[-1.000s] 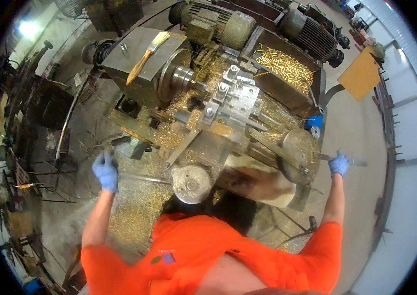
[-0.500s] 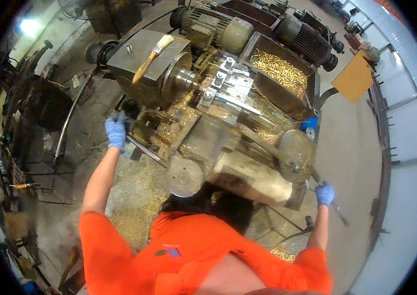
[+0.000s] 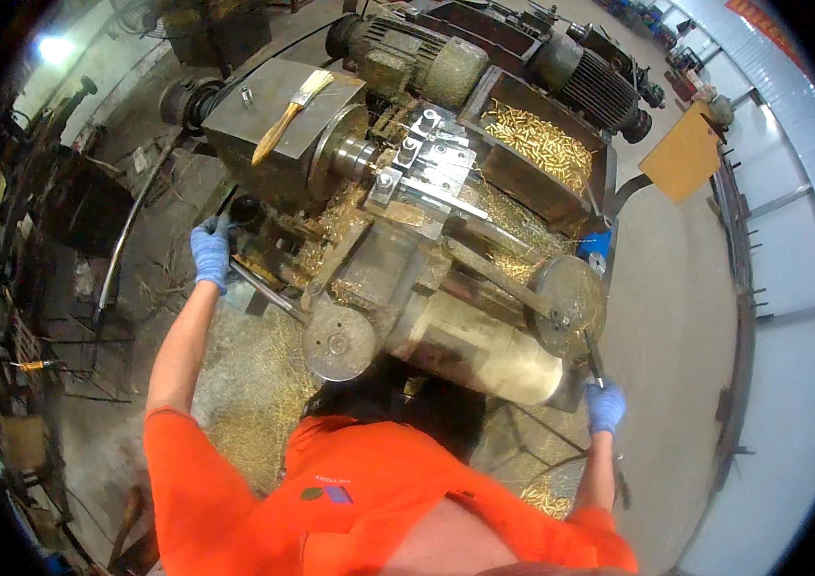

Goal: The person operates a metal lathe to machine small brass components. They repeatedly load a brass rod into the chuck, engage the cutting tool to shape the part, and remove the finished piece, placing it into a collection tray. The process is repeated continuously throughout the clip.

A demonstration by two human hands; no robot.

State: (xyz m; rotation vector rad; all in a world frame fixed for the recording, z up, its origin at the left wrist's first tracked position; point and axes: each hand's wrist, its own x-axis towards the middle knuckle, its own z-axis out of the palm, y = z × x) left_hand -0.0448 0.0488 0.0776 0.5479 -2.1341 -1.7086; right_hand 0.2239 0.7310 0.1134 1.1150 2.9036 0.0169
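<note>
A small lathe stands before me, its headstock (image 3: 263, 110) to the left and its steel spindle (image 3: 355, 156) pointing right. Several tool holders sit on the bright cross slide (image 3: 441, 158). My left hand (image 3: 209, 253), in a blue glove, is closed round a dark lever whose tip shows above the fingers, beside a metal rod (image 3: 268, 288) that runs to the left round disc (image 3: 339, 343). My right hand (image 3: 606, 405), also gloved, grips a rod-shaped lever (image 3: 593, 357) on the right round disc (image 3: 569, 305). The fingers of both hands are partly hidden.
A wooden-handled brush (image 3: 290, 117) lies on the headstock. Brass pieces (image 3: 540, 144) fill a metal trough (image 3: 523, 171) at the back right. Motors (image 3: 417, 60) stand behind. Shavings cover the machine bed. More brass pieces (image 3: 547, 499) lie low by my right arm.
My right hand has moved left and down with the lever, and the right disc has turned. The left hand stays by its lever. The whole view has shifted slightly.
</note>
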